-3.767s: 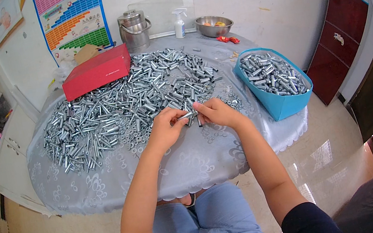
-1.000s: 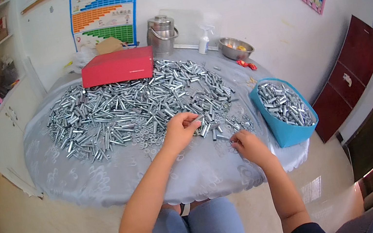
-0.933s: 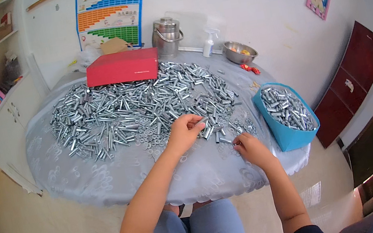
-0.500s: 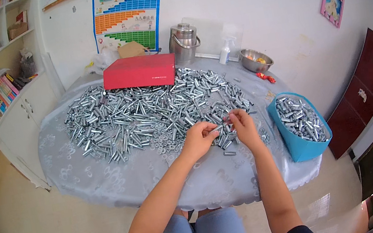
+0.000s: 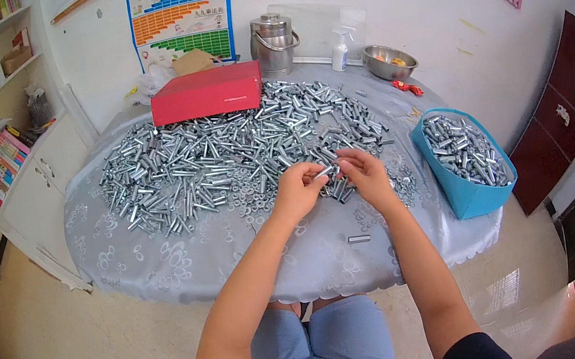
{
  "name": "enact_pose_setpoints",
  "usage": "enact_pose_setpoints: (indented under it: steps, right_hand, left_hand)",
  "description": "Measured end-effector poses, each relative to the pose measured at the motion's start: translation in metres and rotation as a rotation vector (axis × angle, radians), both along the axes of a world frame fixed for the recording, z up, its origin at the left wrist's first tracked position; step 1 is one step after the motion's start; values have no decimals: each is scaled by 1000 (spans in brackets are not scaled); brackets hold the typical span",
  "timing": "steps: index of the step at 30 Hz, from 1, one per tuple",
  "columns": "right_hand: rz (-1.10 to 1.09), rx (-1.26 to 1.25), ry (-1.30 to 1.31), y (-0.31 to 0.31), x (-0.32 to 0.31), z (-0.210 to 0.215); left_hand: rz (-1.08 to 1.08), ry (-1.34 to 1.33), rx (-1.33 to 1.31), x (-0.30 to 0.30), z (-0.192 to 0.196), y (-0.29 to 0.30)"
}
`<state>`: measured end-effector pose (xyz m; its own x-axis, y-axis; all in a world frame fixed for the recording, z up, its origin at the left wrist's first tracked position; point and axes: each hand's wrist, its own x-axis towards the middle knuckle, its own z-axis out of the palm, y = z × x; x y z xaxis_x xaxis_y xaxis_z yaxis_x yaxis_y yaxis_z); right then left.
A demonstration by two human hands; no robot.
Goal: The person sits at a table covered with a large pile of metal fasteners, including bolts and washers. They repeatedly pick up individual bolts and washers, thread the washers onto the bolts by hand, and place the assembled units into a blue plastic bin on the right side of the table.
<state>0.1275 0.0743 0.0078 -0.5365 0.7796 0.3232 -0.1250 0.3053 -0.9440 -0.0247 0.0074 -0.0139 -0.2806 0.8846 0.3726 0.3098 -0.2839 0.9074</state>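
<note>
Right now you are holding a small metal sleeve (image 5: 326,172) between your two hands, just above the near edge of the loose pile (image 5: 221,149). Your left hand (image 5: 297,189) is pinching one end between thumb and fingers. Your right hand (image 5: 365,172) is curling its fingers at the other end; whether they are gripping the sleeve itself or some smaller part, I cannot tell.

You are probably working on that one piece, fitting or turning something at its right-hand end. The next move seems to be calling for a steady left pinch, with your right fingertips lining up squarely on the sleeve's end.

Small rings (image 5: 253,199) are lying just left of your left hand, and more loose hardware (image 5: 404,183) is sitting close by on the right of your right hand. A single sleeve (image 5: 359,239) is lying apart on the tablecloth (image 5: 167,276), nearer your body than your fingers and between your forearms. Farther right of your right hand, a blue bin (image 5: 485,201) is holding many similar metal pieces (image 5: 466,149). Beyond your left hand, a red box (image 5: 208,94) is standing at the pile's far side.
</note>
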Motion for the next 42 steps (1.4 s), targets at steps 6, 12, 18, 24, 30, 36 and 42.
enact_pose_setpoints:
  steps: [6,12,18,24,30,36,42]
  right_hand:
    - [-46,143,-114,3,-5,-5]
    - [-620,769,-145,-6,22,4]
    - [-685,-143,706,-168,136,-64]
    - [-39,-1369,954,-233,93,-112]
    - [43,-1301,1082,-212,82,-111]
    - [-120,-1398,987,-204,82,-89]
    - [48,-1549,819,-218,102,-135]
  left_hand:
    - [36,46,8,-3,-4,1]
    - [-6,17,12,3,3,5]
    - [27,-70,69,-4,3,0]
    - [-30,-47,47,-1,4,3]
    - [-34,-85,37,-4,6,1]
    - [-9,-74,47,-5,9,-1]
    - [-40,-78,31,-5,9,-2]
